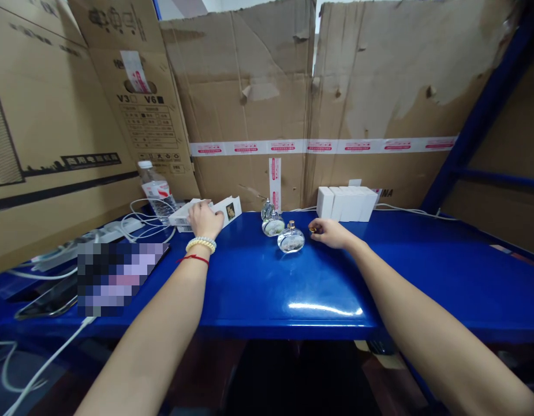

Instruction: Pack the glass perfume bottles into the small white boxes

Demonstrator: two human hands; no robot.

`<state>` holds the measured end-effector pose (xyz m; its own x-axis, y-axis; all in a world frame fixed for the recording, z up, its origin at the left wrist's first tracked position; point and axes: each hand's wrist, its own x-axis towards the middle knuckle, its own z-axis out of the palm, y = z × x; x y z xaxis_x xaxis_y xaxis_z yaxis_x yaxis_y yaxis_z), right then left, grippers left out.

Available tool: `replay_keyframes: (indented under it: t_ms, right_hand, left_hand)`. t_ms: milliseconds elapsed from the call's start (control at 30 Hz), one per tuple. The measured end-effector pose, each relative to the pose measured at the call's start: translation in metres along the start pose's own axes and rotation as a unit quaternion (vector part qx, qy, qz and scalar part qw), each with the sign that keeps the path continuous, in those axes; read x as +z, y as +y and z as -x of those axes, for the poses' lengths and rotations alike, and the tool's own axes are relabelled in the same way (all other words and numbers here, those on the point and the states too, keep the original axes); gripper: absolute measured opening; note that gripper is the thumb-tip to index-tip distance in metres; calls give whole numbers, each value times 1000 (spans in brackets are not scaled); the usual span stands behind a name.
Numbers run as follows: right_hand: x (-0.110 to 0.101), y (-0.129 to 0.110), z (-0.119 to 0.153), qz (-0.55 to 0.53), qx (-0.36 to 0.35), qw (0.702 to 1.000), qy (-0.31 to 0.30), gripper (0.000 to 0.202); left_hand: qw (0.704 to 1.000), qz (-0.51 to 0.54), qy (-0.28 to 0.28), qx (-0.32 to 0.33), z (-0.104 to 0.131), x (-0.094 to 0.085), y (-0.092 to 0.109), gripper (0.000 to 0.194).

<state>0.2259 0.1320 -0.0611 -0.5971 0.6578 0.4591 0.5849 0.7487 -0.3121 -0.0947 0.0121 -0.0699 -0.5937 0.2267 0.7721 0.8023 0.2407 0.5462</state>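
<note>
My left hand (205, 221) is closed over a white carton (182, 219) at the left back of the blue table; its fingertips are partly hidden. Beside that hand, another white carton (230, 211) with a small dark picture leans at an angle. My right hand (329, 233) pinches a small gold cap (312, 230) just above the table. To the left of the cap stands a clear oval perfume bottle (291, 241) with a gold neck. Two more glass bottles stand behind it, a rounded one (273, 225) and a further one (267, 209) partly covered by it.
A row of white boxes (348, 204) stands at the back right. On the left are a water bottle (156, 190), tangled white cables (134, 222) and a phone (123, 277) with a blurred screen. Cardboard sheets (249, 104) wall the back of the blue table (258, 294).
</note>
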Motion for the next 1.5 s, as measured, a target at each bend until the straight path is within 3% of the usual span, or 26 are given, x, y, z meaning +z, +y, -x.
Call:
replay_keyframes:
  t_ms: [100,200,367,500,633,867,967,1067,1367,1500]
  right_hand:
    - [-2,3,-1,9,13,1000,11,27]
    - [-6,6,-2,26,59,997,33,27]
    - [-9,16,-4,43,106,992,52,30]
    - [-12,23,-5,52,126,989,50,30]
    - [-19,25,-3,36,143,988,46,27]
    - [-19,25,-3,22,151,988,23,31]
    - [-18,26,-3,13,152,988,25,43]
    - [-21,23,-2,2,152,987,50,53]
    - [-27,13,-2,-70,132,979,135,39]
    - [-23,11,-2,-89,78,976,182,37]
  left_hand:
    - [998,-51,-42,8,5,5,-3,49]
    - [996,-75,-50,19,6,9,-3,48]
    - [998,1,-70,-3,-3,9,-4,47]
    - [998,53,-29,-27,-7,3,1,52]
    - [994,108,9,29,-3,-1,11,45]
    - [972,177,-2,157,7,4,22,30]
    - [965,179,-7,193,10,3,26,29]
    - [957,211,-15,199,14,2,31,31]
    - [926,294,-44,231,29,7,49,34]
    - [926,276,-51,251,31,12,49,38]
